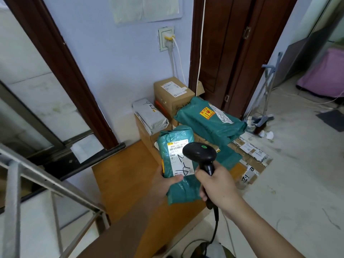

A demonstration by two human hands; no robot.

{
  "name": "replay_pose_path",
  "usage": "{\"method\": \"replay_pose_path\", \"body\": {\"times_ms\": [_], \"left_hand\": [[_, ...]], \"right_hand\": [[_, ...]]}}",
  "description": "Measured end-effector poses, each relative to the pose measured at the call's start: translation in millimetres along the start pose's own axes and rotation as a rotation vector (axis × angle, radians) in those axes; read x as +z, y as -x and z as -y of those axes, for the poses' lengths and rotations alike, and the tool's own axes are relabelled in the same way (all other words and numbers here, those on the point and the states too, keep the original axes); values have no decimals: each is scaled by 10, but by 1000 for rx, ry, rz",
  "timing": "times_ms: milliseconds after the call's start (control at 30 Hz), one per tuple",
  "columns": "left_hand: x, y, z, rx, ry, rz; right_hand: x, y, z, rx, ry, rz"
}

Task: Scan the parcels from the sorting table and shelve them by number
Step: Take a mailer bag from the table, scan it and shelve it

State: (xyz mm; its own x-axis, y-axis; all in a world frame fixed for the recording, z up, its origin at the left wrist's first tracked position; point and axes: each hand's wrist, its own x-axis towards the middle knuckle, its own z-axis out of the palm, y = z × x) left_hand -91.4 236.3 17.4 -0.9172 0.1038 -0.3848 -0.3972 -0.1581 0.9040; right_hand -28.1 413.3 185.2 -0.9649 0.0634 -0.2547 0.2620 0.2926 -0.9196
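Above wooden table [119,183], left grip [163,181] holds parcel [176,161] beside scanner [200,155].

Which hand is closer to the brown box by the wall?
The left hand, though not by much. It holds a green parcel below the brown box; the right hand grips the scanner, lower and farther right.
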Motion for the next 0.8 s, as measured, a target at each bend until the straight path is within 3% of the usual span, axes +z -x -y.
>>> {"method": "replay_pose_path", "body": {"times_ms": [800], "left_hand": [[9, 1143, 170, 78, 34, -45]], "right_hand": [[235, 1076, -42, -52, -46, 6]]}}
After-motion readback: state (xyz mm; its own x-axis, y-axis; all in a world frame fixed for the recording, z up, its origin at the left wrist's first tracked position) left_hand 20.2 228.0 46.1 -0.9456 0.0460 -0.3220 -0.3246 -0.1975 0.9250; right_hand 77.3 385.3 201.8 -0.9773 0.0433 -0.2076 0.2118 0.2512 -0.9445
